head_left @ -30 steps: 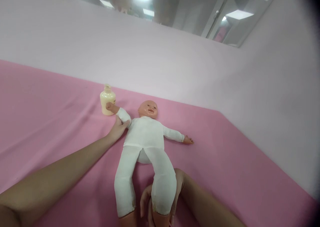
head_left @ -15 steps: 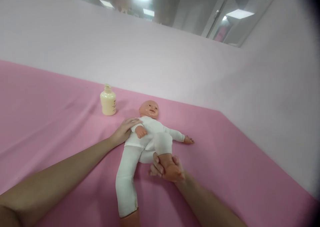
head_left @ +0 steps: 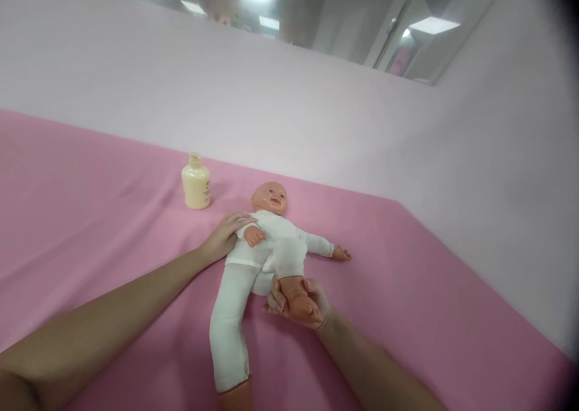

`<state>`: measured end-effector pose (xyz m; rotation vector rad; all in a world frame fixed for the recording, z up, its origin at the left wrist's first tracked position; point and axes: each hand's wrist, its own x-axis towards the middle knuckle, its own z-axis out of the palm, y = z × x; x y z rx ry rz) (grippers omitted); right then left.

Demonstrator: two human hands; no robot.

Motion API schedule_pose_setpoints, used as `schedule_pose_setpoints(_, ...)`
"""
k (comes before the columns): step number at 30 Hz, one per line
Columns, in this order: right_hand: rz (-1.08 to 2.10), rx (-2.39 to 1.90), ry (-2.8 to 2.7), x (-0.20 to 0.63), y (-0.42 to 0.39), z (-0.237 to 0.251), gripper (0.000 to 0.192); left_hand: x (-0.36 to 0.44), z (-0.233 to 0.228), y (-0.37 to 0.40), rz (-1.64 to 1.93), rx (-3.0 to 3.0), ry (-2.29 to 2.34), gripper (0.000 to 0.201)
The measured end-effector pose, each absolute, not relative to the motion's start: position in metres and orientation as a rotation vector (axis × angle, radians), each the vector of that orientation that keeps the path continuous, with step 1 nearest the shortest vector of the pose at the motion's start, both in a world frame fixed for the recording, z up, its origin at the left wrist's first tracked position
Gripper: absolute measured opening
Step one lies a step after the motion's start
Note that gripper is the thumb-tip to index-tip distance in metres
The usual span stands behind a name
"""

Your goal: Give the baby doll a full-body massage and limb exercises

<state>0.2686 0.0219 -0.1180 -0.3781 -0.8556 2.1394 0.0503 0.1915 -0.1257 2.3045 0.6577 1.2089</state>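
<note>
A baby doll in white cloth lies on its back, its head away from me. My left hand is closed over the doll's upper arm and shoulder on the left side, the fingers reaching onto its chest and the thumb hidden. Below the doll's hips, my right hand wraps around the ankle of one leg from beneath. That leg is bent at the knee and raised over the belly, with the bare foot pointing toward me. The other leg stretches down toward the near edge of the view.
A cream pump bottle stands upright to the left of the doll's head. Pink cloth covers the surface, with soft folds on the left. A pale wall rises behind, with a reflective window above it.
My right hand has shifted slightly to the left, carrying the doll's bent leg with it. My left hand stays where it was on the doll's shoulder.
</note>
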Motion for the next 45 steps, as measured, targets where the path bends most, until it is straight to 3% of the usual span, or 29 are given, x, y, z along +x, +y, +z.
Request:
schedule_pose_setpoints(8,2.191,-0.160,-0.938,0.268,0.023,-0.126,0.053,0.051,-0.122,0.189,1.253,2.242,0.670,0.040)
schedule_pose_setpoints(14,2.510,0.236,-1.305,0.267,0.030,-0.136,0.059,0.052,-0.125,0.191,1.255,1.881,0.832,0.031)
schedule_pose_setpoints(21,2.577,-0.292,-1.662,0.267,0.030,-0.115,0.067,0.051,-0.140,0.205,1.278,1.542,0.950,0.048)
schedule_pose_setpoints(28,2.655,-0.330,-1.610,0.255,0.029,-0.110,0.078,0.050,-0.135,0.202,1.292,1.444,0.943,0.062)
schedule_pose_setpoints(34,2.864,-0.208,-1.708,0.256,0.037,-0.131,0.077,0.052,-0.138,0.205,1.343,1.435,0.928,0.060)
schedule_pose_setpoints(41,2.954,0.210,-1.646,0.263,0.039,-0.138,0.059,0.052,-0.137,0.201,1.332,1.514,0.933,0.041)
schedule_pose_setpoints(45,2.733,0.755,-1.386,0.264,0.041,-0.126,0.053,0.053,-0.129,0.195,1.287,1.697,0.915,0.029)
